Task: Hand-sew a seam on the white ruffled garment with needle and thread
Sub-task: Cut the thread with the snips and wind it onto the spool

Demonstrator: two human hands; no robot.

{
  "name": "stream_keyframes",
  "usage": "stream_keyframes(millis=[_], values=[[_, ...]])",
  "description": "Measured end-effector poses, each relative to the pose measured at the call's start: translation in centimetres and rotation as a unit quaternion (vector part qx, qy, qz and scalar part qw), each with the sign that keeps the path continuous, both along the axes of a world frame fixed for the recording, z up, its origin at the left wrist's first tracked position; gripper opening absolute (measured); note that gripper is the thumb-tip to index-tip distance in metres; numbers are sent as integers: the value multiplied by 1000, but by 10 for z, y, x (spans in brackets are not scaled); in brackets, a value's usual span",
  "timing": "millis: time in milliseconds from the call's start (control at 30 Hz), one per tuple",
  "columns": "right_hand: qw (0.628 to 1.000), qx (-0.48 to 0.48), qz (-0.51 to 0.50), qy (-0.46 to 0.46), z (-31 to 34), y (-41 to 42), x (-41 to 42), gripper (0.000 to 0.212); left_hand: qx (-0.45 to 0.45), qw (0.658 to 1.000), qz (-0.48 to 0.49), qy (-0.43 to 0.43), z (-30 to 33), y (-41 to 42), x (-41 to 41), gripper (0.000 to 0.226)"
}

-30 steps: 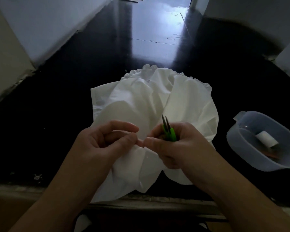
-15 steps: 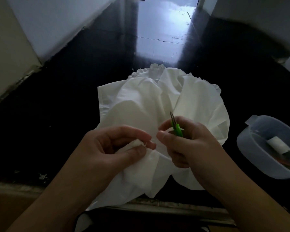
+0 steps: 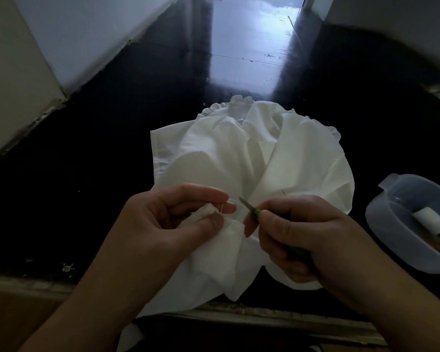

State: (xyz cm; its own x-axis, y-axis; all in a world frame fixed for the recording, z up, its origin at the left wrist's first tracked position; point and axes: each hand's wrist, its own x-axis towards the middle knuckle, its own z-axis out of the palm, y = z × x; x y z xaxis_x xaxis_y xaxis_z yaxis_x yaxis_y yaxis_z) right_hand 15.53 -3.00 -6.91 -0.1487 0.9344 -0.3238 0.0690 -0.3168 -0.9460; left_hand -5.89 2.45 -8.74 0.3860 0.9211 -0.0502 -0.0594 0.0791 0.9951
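The white ruffled garment (image 3: 252,158) is lying crumpled at the frame's centre, its frilled edge pointing up, a thread (image 3: 222,208) rising from its bunched lower fold.

left grip (image 3: 178,219) pinching, right grip (image 3: 297,232) curled

- The ruffled garment (image 3: 252,158) is lying on the table (image 3: 87,186), its near part hanging over the table's front edge.
- The left hand (image 3: 168,224) is pinching a bunched fold of the garment at its near left part.
- The right hand (image 3: 297,229) is sitting just right of the left hand, over the garment, holding thread snips (image 3: 249,207) whose tips are pointing toward the left fingers.
- A plastic container (image 3: 396,240) is sitting on the table right of the garment, apart from it.
- A thread spool (image 3: 429,221) is lying inside the container.
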Motion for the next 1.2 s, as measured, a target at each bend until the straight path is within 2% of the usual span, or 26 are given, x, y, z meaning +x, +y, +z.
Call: stream_keyframes(millis=[200,700,900,1200], values=[[999,-20,34,4,-4,2,-3,32,26,999,-3,22,-3,0,0,22],[999,-21,29,4,-9,2,-8,32,53,998,-18,33,-7,1,1,23],[999,-22,26,13,-11,2,-10,23,51,998,-28,26,-9,1,2,23],[999,-32,21,16,-14,2,-9,33,52,998,-25,24,-9,0,2,23]])
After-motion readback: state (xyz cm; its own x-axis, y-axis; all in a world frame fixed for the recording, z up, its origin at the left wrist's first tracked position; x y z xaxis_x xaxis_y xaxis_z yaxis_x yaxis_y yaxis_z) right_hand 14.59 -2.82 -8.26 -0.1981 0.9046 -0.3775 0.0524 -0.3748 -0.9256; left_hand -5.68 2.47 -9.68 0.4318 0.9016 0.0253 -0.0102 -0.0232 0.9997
